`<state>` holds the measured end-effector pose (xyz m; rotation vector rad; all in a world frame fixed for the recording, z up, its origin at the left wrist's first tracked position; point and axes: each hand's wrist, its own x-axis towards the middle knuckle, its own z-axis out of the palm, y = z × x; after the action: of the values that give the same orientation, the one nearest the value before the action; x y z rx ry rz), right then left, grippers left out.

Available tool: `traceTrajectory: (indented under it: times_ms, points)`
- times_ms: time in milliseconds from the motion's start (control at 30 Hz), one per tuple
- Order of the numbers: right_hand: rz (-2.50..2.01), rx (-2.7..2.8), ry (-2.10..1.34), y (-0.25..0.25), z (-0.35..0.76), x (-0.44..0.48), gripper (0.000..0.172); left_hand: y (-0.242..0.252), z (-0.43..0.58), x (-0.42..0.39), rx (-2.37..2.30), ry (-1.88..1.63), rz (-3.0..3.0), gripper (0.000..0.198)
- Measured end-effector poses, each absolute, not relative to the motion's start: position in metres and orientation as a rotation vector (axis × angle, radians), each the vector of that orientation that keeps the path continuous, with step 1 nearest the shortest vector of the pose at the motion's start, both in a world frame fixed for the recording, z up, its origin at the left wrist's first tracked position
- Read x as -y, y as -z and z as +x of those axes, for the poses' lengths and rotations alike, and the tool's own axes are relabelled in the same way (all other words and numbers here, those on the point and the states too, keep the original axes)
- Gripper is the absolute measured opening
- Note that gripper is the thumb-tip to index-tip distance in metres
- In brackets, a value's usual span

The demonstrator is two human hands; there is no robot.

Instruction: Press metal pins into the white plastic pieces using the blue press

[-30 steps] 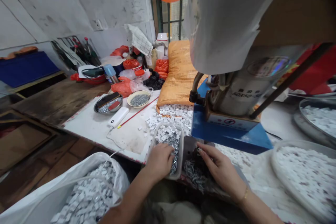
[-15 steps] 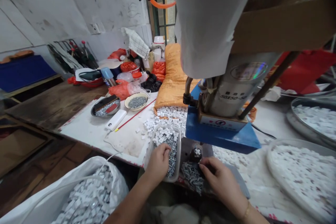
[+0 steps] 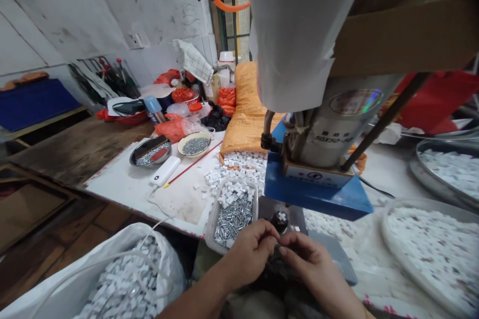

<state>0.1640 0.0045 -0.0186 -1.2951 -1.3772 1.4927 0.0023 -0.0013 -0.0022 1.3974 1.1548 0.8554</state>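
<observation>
"Two hands, both mine, meet at the near middle of the scene: left hand (image 3: 252,251) and right hand (image 3: 309,264), fingertips almost touching."

"What has just changed?"

"My left hand. Half a second ago it was dipping into the clear plastic box (image 3: 211,229); now it is out and has come right, to my right hand. The box shows fully: silvery screws (image 3: 230,219) at its near end, white plastic pieces (image 3: 234,192) at its far end."

"And what does that mean for the work?"

"I judge that the picking part has given way to two-handed fingertip work, away from the box."

"Are you gripping anything?"

"Thumb and forefinger are drawn together on each hand, as if pinching. Whether a screw or a piece sits between them I cannot tell; it is too small and dark there."

"What lies around you?"

"Just beyond my fingertips is a dark round holder (image 3: 277,223) with a white cross shape on top. Farther right stands a machine on a blue base (image 3: 318,194). At far centre an orange sack (image 3: 245,132) lies behind loose white pieces. On the right is a wide tray (image 3: 387,229) of small white bits."
</observation>
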Motion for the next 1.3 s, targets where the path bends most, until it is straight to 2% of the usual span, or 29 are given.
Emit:
traceTrajectory:
  times_ms: [367,433,700,900,1100,1300]
  points:
    - [-1.251,1.309,-1.624,0.002,0.154,-0.003,0.032,0.005,0.006,-0.001,-1.073,-0.89,1.18,0.004]
    - [-1.248,1.315,-1.652,0.002,0.154,-0.002,0.035,0.008,0.009,-0.001,-1.102,-0.922,1.153,0.009]
    - [-1.231,1.263,-1.761,0.013,0.152,-0.002,0.044,0.008,-0.003,0.009,-1.27,-0.995,1.702,0.017]
    - [-1.409,1.298,-1.532,0.015,0.156,-0.007,0.047,0.025,-0.037,-0.032,-1.776,-0.872,2.071,0.02]
    - [-1.43,1.353,-1.399,0.008,0.16,-0.006,0.045,0.051,-0.047,-0.071,-1.877,-0.736,2.179,0.015]
    - [-1.453,1.37,-1.352,0.006,0.162,-0.007,0.045,0.054,-0.042,-0.073,-1.958,-0.76,2.097,0.013]
